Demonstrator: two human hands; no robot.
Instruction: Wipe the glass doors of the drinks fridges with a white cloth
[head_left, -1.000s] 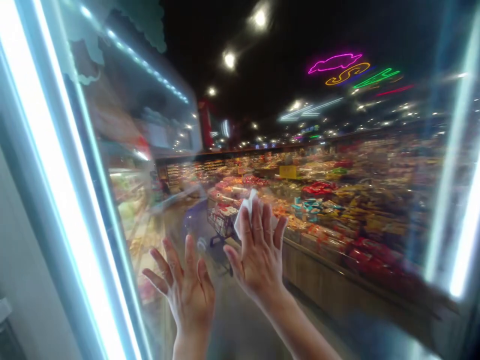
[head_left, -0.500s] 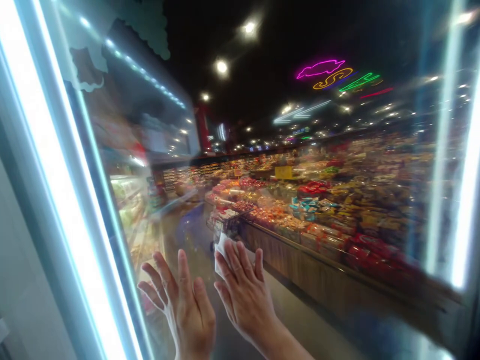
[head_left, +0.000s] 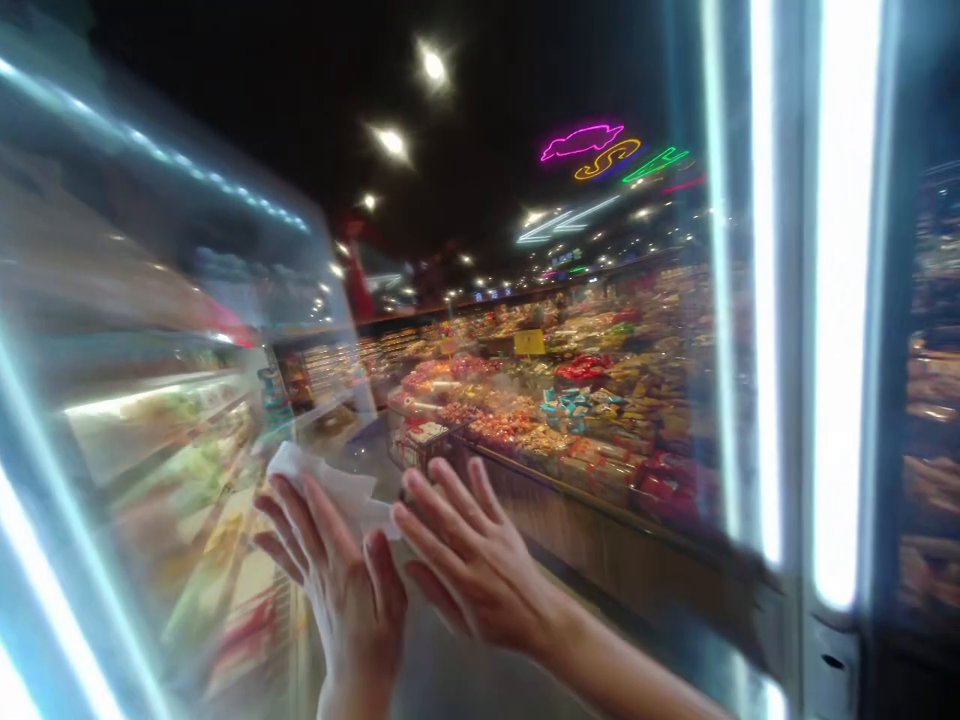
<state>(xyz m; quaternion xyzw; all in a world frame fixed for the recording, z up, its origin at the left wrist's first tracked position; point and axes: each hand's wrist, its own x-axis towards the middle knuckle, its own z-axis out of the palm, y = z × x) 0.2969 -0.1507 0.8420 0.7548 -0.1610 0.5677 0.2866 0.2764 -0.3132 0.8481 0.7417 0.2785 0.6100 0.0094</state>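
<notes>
My left hand (head_left: 352, 590) is raised at the lower middle, its fingers stretched over a thin, crumpled white tissue (head_left: 341, 492). The tissue looks pressed between those fingers and a clear glass pane (head_left: 480, 390). Beside it, my right hand (head_left: 472, 555) lies nearly flat with its fingers spread. Its fingertips are close to the tissue's right end; whether they touch it I cannot tell. Both palms face away from me, toward the glass.
Bright light tubes (head_left: 847, 300) run along the frame at right, and another tube (head_left: 52, 590) at lower left. Through the glass show a shopping cart (head_left: 424, 440), heaped packaged goods (head_left: 570, 410) and blurred produce shelves (head_left: 187, 480). Neon signs (head_left: 581, 142) glow above.
The tissue was at my right hand's fingertips and is now behind my left fingers. The view has shifted right, bringing the right-hand light tubes further in.
</notes>
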